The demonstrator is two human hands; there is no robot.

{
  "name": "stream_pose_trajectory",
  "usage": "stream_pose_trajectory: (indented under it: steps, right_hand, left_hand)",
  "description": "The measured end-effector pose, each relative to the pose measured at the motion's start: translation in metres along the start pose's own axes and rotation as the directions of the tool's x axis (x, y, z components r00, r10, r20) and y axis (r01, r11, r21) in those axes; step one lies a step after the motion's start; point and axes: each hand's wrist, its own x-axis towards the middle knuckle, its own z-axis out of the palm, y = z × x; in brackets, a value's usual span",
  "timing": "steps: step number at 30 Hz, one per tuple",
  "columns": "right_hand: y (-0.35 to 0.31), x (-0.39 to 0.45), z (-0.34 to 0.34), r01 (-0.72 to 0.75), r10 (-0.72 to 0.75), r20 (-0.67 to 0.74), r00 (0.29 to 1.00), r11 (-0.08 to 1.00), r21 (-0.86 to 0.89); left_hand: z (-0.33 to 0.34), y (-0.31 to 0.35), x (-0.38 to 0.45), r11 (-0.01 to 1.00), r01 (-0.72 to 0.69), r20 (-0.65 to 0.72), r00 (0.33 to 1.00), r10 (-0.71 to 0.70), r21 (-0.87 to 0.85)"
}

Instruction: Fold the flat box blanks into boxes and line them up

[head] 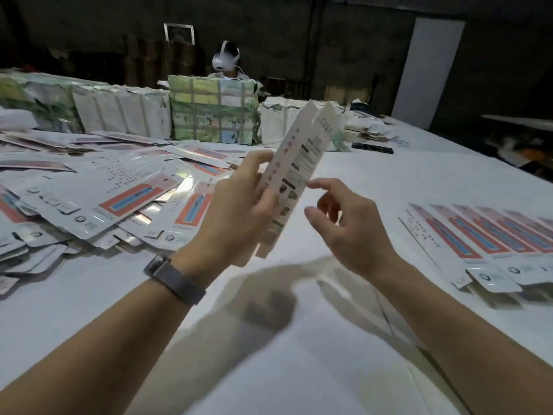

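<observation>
Above the white-covered desk [344,175], left hand [239,211] gripping a long white printed cardboard box blank [294,175], thumb and fingers curled round its lower edge, holding it tilted up and away. Right hand [347,226] hovering just beside the blank, fingers loosely curled, forefinger tip nearly touching its right edge, holding nothing. Wearing a dark wristband [173,278] on the left wrist. Lying at left, a loose heap of flat white-and-red blanks [98,193]; lying at right, a row of folded white-and-red boxes [490,235] side by side. Sitting beyond wrapped paper bundles [214,110], a second person wearing a white headset [226,56].
</observation>
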Motion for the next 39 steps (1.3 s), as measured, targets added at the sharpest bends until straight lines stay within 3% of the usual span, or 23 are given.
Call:
stream_pose_trajectory:
  steps: [2,5,10,13,15,18,20,23,28,32,37,39]
  right_hand:
    - [-0.001,0.003,-0.004,-0.067,0.084,-0.095,0.992,0.983,0.169]
    - [0.0,0.008,-0.012,-0.162,0.208,-0.099,0.973,0.923,0.35]
    - [0.003,0.006,-0.009,-0.235,0.246,0.007,0.969,0.917,0.323]
    - [0.006,0.007,-0.006,-0.198,0.201,0.001,0.98,0.966,0.166]
    - [0.006,0.009,-0.005,-0.201,0.204,-0.023,0.979,0.975,0.096]
    - [0.002,0.01,-0.007,-0.262,0.299,-0.093,0.95,0.922,0.286]
    - [-0.002,0.013,-0.012,-0.31,0.391,-0.1,0.915,0.841,0.443]
    - [-0.004,0.015,-0.017,-0.314,0.402,-0.058,0.914,0.79,0.526]
    - [-0.004,0.014,-0.02,-0.288,0.378,-0.077,0.923,0.807,0.515]
    - [-0.006,0.013,-0.017,-0.288,0.348,-0.046,0.937,0.836,0.466]
    - [-0.002,0.011,-0.012,-0.241,0.268,-0.097,0.958,0.944,0.226]
    - [-0.005,0.009,-0.01,-0.229,0.255,-0.107,0.961,0.951,0.206]
  left_hand:
    - [0.01,0.009,-0.006,0.93,0.142,0.107,0.988,-0.112,-0.338]
    - [0.013,0.013,-0.01,0.77,0.37,0.295,0.924,-0.244,-0.519]
    - [0.015,0.015,-0.017,0.494,0.52,0.533,0.836,-0.128,-0.697]
    - [0.015,0.019,-0.017,0.342,0.627,0.62,0.771,-0.145,-0.7]
    - [0.016,0.021,-0.013,0.403,0.65,0.626,0.751,-0.21,-0.644]
    - [0.021,0.019,-0.007,0.53,0.628,0.613,0.755,-0.235,-0.57]
    - [0.025,0.016,-0.009,0.598,0.577,0.551,0.795,-0.254,-0.557]
    - [0.029,0.007,-0.016,0.682,0.47,0.355,0.88,-0.316,-0.561]
    - [0.021,0.006,-0.017,0.71,0.501,0.371,0.86,-0.35,-0.494]
    - [0.02,0.014,-0.02,0.637,0.57,0.579,0.782,-0.229,-0.519]
    - [0.02,0.016,-0.023,0.436,0.671,0.674,0.717,-0.177,-0.599]
    - [0.02,0.017,-0.024,0.462,0.667,0.667,0.72,-0.194,-0.585]
